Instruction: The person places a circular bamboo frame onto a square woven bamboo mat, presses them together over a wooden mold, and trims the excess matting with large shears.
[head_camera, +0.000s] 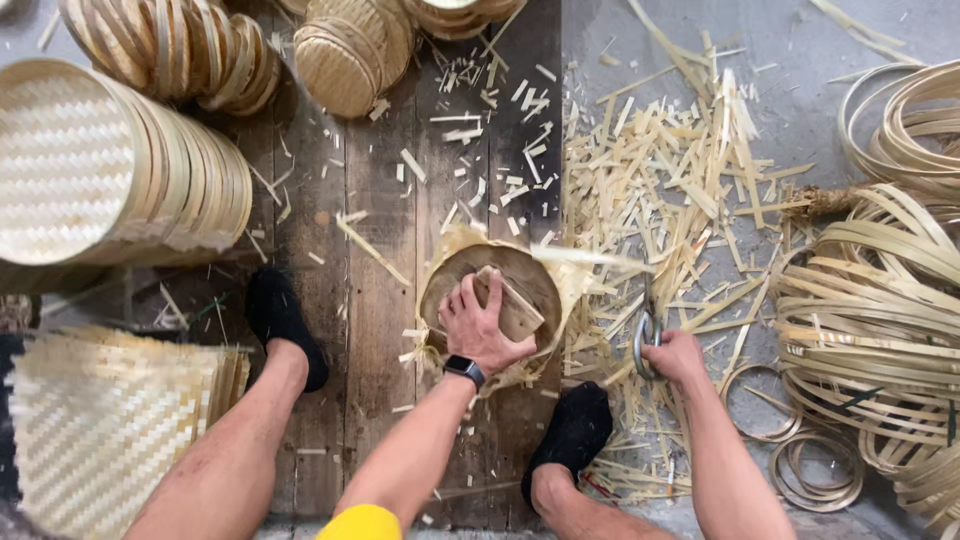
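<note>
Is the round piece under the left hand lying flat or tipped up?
Flat: the round woven piece lies on the plank floor, left hand pressing a wooden block onto it.

Left hand (478, 325) palm-down, fingers (462, 296) curled; right hand (672, 355) fisted, both forearms extended forward.

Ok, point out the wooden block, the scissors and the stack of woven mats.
wooden block (516, 312), head view, on its flat top face.
scissors (645, 340), head view, on the metal handle loop.
stack of woven mats (105, 420), head view, on the top mat's weave.
</note>
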